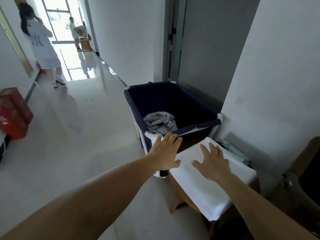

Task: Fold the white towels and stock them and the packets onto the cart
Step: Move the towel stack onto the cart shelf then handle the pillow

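The white towel (206, 191) lies on the wooden stand (178, 192) at lower right; with the right hand (213, 162) spread flat on it and the left hand (165, 152) spread at its left edge, press evenly outward to flatten creases.

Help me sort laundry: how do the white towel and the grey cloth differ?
The towel is white, the cloth grey. The towel lies flat; the cloth is crumpled. The towel is outside the bin, the cloth inside it. Both are fabric.
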